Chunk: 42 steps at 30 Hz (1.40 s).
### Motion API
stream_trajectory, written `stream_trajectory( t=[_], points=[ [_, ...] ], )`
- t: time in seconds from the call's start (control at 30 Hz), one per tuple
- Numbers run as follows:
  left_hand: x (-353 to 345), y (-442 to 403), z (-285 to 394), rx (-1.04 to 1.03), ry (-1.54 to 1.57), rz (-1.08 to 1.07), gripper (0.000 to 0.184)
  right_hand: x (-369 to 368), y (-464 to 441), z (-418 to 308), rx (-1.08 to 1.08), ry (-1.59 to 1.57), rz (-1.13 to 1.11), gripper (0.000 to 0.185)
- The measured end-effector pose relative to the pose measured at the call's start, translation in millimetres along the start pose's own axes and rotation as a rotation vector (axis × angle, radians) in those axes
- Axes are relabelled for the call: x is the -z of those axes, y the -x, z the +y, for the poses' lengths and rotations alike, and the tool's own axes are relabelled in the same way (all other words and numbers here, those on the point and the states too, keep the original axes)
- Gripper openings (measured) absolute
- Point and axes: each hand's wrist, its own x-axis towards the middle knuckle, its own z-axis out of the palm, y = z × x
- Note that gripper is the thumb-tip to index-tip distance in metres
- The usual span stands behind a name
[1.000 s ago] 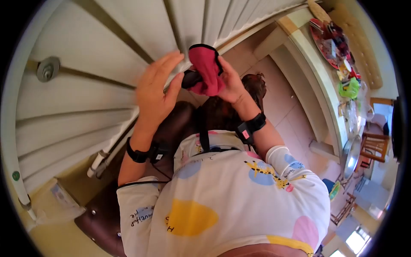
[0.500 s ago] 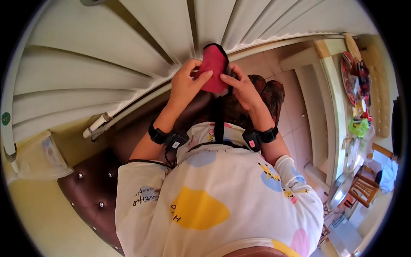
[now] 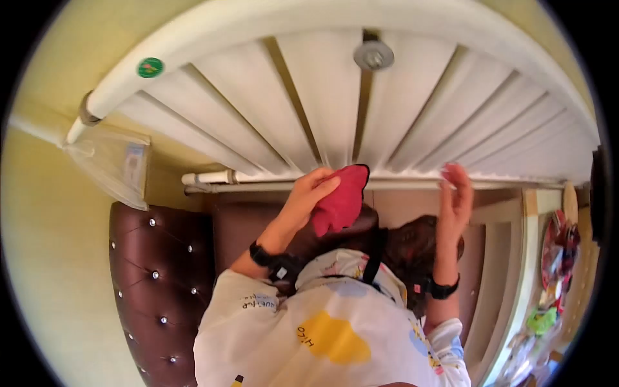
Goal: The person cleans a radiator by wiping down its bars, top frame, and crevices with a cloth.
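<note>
My left hand (image 3: pixel 308 201) grips a red piece of cloth with black edging (image 3: pixel 343 198) between thumb and fingers. The cloth hangs above the brown seat, in front of the white radiator. Its kind is unclear; it could be a small pouch or a folded cloth. My right hand (image 3: pixel 455 203) is raised to the right, apart from the cloth, its fingers loosely spread and slightly blurred. Nothing shows in it. A black band with a small box is strapped on each wrist.
A white radiator (image 3: pixel 322 84) with pipes stands ahead. A brown tufted seat back (image 3: pixel 161 271) is at left, below a clear plastic bag (image 3: pixel 116 164). To the right, a ledge (image 3: pixel 525 258) runs beside several items, including a green bag (image 3: pixel 541 319).
My right hand has let go of the red cloth and moved away to the right. The left hand keeps the cloth. The view has turned, showing more of the radiator.
</note>
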Motion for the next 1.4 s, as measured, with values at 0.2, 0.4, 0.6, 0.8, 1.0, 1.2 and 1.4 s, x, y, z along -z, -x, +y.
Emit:
stream_trajectory(
  t=[0.2, 0.4, 0.6, 0.8, 1.0, 1.2, 1.4],
  points=[
    [11.7, 61.9, 72.6, -0.956, 0.236, 0.621, 0.043, -1.0, -78.9, -117.7, 0.829, 0.391, 0.201, 0.049],
    [77.2, 39.9, 146.3, -1.422, -0.770, 1.174, 0.038, -2.2, -157.0, -161.0, 1.055, 0.450, 0.188, 0.032],
    [89.0, -1.5, 153.2, -1.473, -0.994, 1.326, 0.032, -3.2, -183.6, -153.7, 1.101, 0.897, 0.259, 0.028],
    [88.3, -18.8, 91.9, -1.327, -0.878, 1.393, 0.040, -6.0, -184.5, -153.5, 1.121, 0.804, 0.301, 0.026],
    [120.5, -6.7, 91.7, -1.225, -1.528, 1.563, 0.039, -4.8, -184.8, -153.7, 1.117, 0.807, 0.255, 0.025],
    [118.0, -2.2, 164.5, -1.464, -1.132, 1.420, 0.063, 1.9, -189.8, -150.6, 1.016, 0.697, 0.112, 0.028],
    [123.1, -15.4, 113.4, -1.205, -0.713, 1.412, 0.069, -12.3, -198.1, -166.8, 0.956, 0.669, 0.215, 0.047]
  ],
)
